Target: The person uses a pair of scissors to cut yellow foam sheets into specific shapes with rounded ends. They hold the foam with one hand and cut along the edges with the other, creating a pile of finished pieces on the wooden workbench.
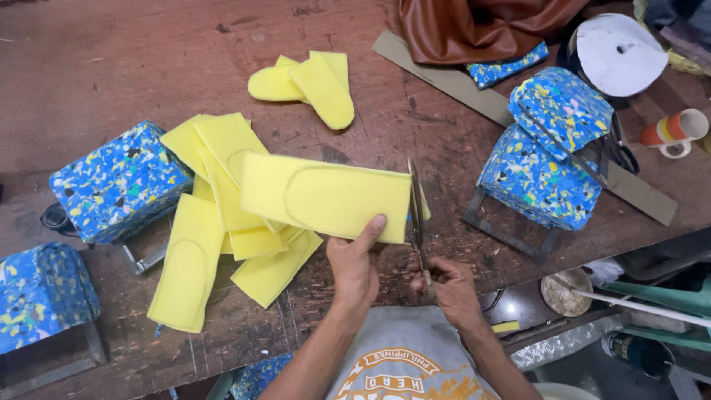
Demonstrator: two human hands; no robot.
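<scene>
The left hand (354,265) pinches the lower edge of a yellow foam sheet (326,196), a flat rectangle marked with a sole-shaped outline, held above the brown desk (96,67). At the sheet's right end, the right hand (453,287) is clenched on scissors (417,222) (blades upright against the foam edge). Left of the sheet lie more yellow foam pieces (215,222) and a blue speckled block (118,181).

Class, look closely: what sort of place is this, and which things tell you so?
Probably a small footwear workshop: yellow foam sheets marked with sole outlines, scissors cutting one, cut sole shapes, on a worn wooden bench.
</scene>
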